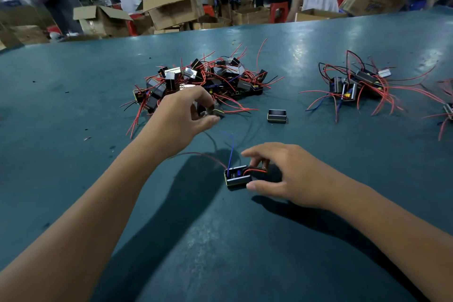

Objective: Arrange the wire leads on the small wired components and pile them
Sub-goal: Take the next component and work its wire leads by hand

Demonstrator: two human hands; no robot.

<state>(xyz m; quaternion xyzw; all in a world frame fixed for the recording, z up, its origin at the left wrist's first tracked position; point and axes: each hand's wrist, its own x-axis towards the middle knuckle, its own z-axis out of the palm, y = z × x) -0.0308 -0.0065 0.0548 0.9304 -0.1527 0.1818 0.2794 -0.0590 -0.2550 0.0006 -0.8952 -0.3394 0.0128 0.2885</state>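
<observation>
A tangled heap of small black wired components (208, 78) with red leads lies in the middle of the green table (73, 95). My left hand (181, 115) reaches to its near edge and pinches one component (213, 111) between thumb and fingers. Closer to me, my right hand (282, 174) grips a black component (237, 176) that rests on the table; a blue lead and a red lead stick out of it. A second, smaller pile of components (355, 83) with red leads lies to the right.
A single black component (277, 116) sits alone between the two piles. More components (448, 108) show at the right edge. Beyond the table's far edge are open cardboard boxes (171, 7), red stools and several people.
</observation>
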